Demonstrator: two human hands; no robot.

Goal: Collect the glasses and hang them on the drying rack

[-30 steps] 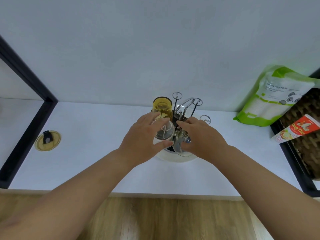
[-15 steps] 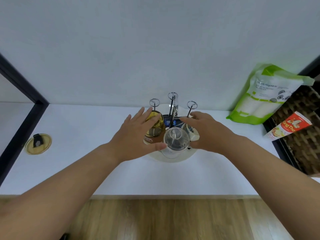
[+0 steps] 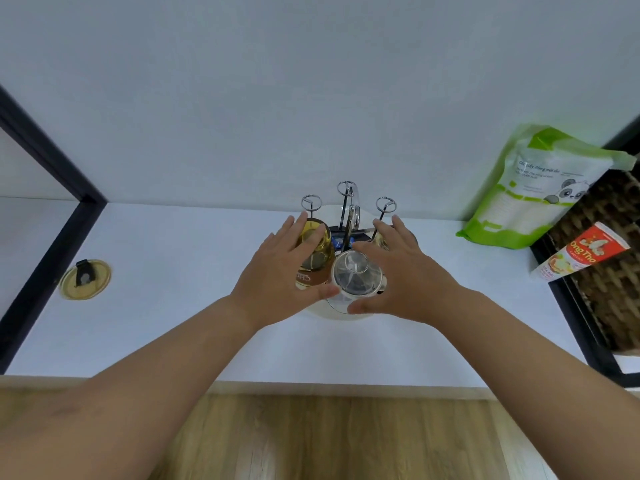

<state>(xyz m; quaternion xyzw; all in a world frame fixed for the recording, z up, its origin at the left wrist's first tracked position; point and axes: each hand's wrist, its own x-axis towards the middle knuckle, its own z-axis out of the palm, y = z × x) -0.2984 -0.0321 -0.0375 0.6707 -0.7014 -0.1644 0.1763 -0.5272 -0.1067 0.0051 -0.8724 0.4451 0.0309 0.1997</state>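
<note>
clear glass: a round, see-through drinking glass [image 3: 356,277] sits upside down on the near peg of the rack, its base turned towards the camera, between the two hands.
amber glass: a yellow-tinted glass with a brown printed band [image 3: 313,258] hangs upside down on the left side of the rack, just beside the clear one and partly behind the left fingers.
third glass: a pale glass shows only as a sliver behind the right fingers; its shape cannot be told.
drying rack: a chrome wire rack with ring-topped pegs on a round cream base [image 3: 346,211]; three ring tips stand bare above the glasses, and the base rim shows below the hands.
left hand: the left hand [image 3: 280,275] is spread open, fingers lying over the amber glass, thumb tip near the clear glass; whether it presses cannot be told.
right hand: the right hand [image 3: 405,275] is spread open too, cupped around the right side of the clear glass, thumb under its rim, not closed on it.
bench: a white bench [image 3: 173,306] carries the rack.
lid: a round gold lid with a black tab [image 3: 85,278] lies well apart to the left.
pouch: a green and white pouch with a panda print [image 3: 533,192] leans on the wall at right.
packet: a red and white packet [image 3: 581,258] rests by a dark woven basket [image 3: 609,278].
</note>
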